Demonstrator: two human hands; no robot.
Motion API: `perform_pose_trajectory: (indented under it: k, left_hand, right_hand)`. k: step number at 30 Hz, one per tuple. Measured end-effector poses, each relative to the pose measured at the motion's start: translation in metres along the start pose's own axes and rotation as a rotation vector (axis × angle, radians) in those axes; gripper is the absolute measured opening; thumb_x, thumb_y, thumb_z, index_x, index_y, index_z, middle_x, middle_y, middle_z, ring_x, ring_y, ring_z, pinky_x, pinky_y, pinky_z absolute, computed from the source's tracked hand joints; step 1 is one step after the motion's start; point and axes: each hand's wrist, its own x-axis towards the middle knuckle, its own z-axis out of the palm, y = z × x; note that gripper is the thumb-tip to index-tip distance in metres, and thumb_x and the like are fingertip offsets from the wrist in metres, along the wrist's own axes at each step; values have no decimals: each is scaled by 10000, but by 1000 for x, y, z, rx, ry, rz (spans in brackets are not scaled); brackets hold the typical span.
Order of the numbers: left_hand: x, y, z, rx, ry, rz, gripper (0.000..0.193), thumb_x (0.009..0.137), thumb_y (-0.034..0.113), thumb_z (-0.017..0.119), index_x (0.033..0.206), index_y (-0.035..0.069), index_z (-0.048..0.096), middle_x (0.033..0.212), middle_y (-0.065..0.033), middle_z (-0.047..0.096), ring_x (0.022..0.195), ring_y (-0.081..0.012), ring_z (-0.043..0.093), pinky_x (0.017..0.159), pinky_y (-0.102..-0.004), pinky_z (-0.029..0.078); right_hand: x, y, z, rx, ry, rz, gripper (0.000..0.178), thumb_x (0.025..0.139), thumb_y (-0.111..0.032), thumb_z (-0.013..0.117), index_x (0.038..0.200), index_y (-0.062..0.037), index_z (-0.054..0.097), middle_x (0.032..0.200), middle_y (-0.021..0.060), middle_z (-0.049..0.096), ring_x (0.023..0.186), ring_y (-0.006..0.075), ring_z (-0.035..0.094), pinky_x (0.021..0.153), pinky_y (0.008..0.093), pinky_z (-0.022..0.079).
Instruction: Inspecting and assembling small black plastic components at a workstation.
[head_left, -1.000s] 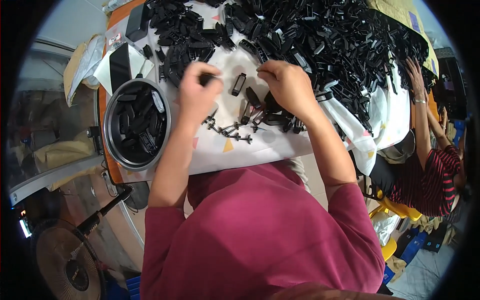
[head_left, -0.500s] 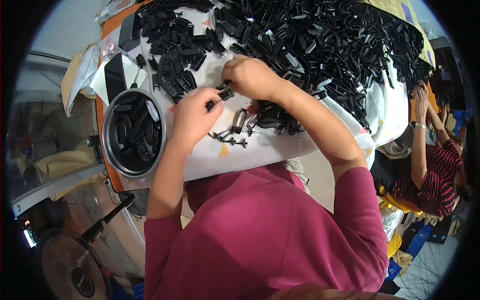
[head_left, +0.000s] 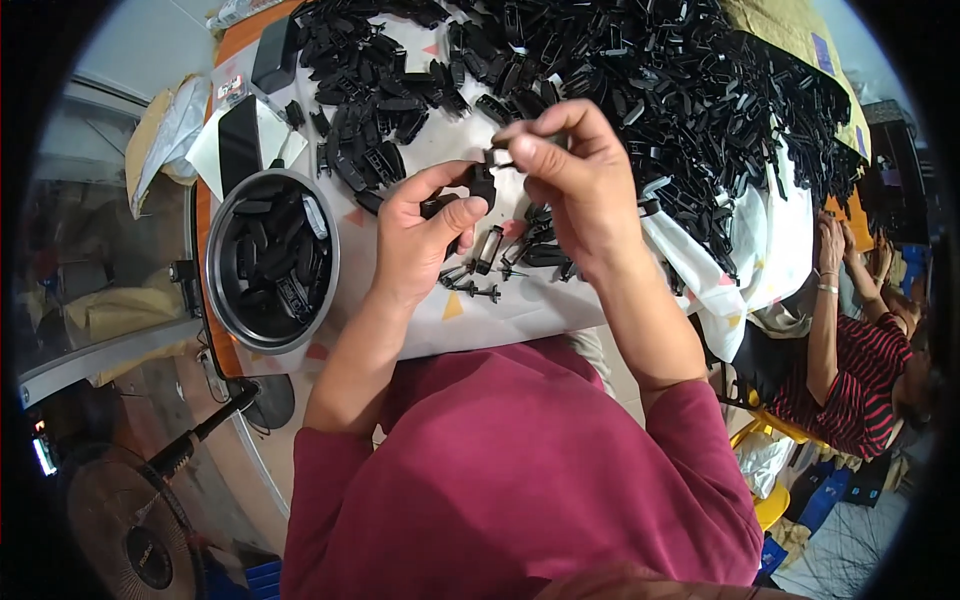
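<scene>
A black plastic part [head_left: 482, 186] is pinched between the thumb and fingers of my left hand [head_left: 412, 232], above the table. My right hand [head_left: 588, 185] meets it from the right, with thumb and forefinger closed on a small pale-and-dark piece [head_left: 502, 157] at the part's upper end. Whether the two pieces are joined I cannot tell. On the cloth below lie a narrow dark frame-shaped piece [head_left: 489, 250] and several small black stem-like pieces [head_left: 484, 291]. Beside my left forearm stands a round metal bowl [head_left: 222, 318] holding several black parts.
Black plastic parts [head_left: 660, 90] lie heaped across the far and right side of the patterned tablecloth [head_left: 400, 338]. A dark phone-like slab [head_left: 239, 150] rests behind the bowl. A fan [head_left: 145, 545] stands at lower left. Another person's hands [head_left: 830, 245] are at the far right.
Both hands have shifted right. My right hand has turned, its fingers now lifted at the upper end of the black part, which my left hand holds more upright.
</scene>
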Motion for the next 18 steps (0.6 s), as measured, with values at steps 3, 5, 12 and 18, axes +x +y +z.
perform_pose_trajectory:
  k: [3,5,12,18]
  left_hand:
    - [1,1,4,29,-12,87,318,779,47,653,1080,7,560,786,-16,574,557,-50,494,478,-172,394]
    - [1,3,4,59,10,111,307,782,46,650,1074,2,563,777,-15,573,565,-50,496,485,-174,398]
    - [9,24,-5,778,-163,609,261,731,65,686,975,3,619,901,-88,607,728,-132,559,629,-225,447]
    - [4,13,3,519,-105,360,268,741,81,683,987,2,613,944,-88,607,658,-131,564,590,-232,445]
  right_hand:
    - [-10,0,-1,30,-14,152,92,800,-69,626,847,-49,550,750,53,600,536,72,511,392,177,371]
    - [-12,-4,-4,15,8,190,82,807,-80,621,834,-41,554,739,56,597,519,77,514,372,176,367]
    - [-10,-22,-21,-212,-107,326,137,811,-107,626,739,-37,532,576,45,563,359,61,437,302,162,295]
    - [-11,-16,-21,-194,-111,307,147,807,-112,634,731,-42,530,577,42,562,374,49,428,331,154,299]
